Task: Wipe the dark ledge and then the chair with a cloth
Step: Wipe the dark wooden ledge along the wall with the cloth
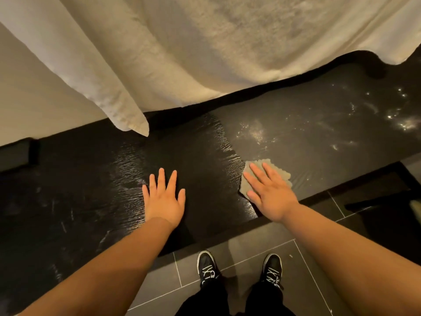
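The dark ledge [205, 144] runs across the view from lower left to upper right, below a pale curtain. A small grey cloth [276, 168] lies flat on it near its front edge. My right hand [268, 192] presses on the cloth with straight, spread fingers. My left hand [164, 197] rests flat on the bare ledge to the left of the cloth, fingers spread. The strip between the hands looks wet and glossy; to the right the ledge shows dusty, whitish smears. A dark shape at the right edge [387, 201] may be the chair; I cannot tell.
A cream curtain [182, 53] hangs over the back of the ledge, one corner [136, 126] dipping onto it. Grey floor tiles [246, 254] lie in front, with my two black shoes [207, 267]. A dark recess [16, 153] sits at the ledge's left end.
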The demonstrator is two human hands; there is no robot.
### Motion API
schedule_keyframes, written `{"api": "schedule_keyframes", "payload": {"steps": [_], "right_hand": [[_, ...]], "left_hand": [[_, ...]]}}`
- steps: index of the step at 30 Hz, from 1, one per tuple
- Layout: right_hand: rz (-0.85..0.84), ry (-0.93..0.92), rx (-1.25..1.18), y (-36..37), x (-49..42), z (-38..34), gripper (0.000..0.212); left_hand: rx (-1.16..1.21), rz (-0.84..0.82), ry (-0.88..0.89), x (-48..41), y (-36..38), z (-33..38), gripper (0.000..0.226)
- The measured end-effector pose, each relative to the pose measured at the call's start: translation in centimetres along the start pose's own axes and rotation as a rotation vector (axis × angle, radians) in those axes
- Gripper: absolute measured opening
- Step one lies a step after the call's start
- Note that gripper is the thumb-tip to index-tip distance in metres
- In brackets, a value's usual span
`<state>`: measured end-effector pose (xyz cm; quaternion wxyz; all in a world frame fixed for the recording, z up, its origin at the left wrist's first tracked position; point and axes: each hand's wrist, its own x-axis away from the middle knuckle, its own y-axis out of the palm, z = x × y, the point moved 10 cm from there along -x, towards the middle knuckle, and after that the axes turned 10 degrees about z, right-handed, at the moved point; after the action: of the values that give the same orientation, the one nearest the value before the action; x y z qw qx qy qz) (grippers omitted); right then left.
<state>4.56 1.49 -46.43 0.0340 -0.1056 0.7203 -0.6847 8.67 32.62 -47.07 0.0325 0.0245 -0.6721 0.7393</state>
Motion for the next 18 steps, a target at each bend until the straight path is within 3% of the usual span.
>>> {"api": "schedule_keyframes", "payload": {"steps": [2, 5, 8, 10, 15, 18], "right_hand": [[0.004, 0.008, -0.037, 0.0, 1.2, -1.6, 0.065], [-0.023, -0.218, -0.106, 0.6, 4.4, -6.0, 0.064], [-0.116, -0.419, -0.085, 1.6, 5.0, -5.3, 0.061], [-0.102, -0.399, -0.055, 1.3, 3.2, -2.2, 0.062], [-0.081, -0.13, -0.048, 0.5, 0.9, 2.5, 0.065], [-0.03, -0.358, -0.031, 0.9, 3.4, -1.6, 0.063]], "left_hand": [[0.063, -0.038, -0.1, 0.6, 0.1, 1.4, 0.071], [0.082, -0.068, -0.111, 0.9, 0.5, 5.8, 0.073], [0.08, -0.069, -0.061, 0.6, 0.9, 10.6, 0.077], [0.069, -0.059, -0.078, 0.7, 1.3, 11.6, 0.078], [0.026, 0.036, -0.079, 1.5, 1.2, 11.5, 0.077], [0.018, 0.062, -0.102, 1.3, 1.4, 11.7, 0.078]]}}
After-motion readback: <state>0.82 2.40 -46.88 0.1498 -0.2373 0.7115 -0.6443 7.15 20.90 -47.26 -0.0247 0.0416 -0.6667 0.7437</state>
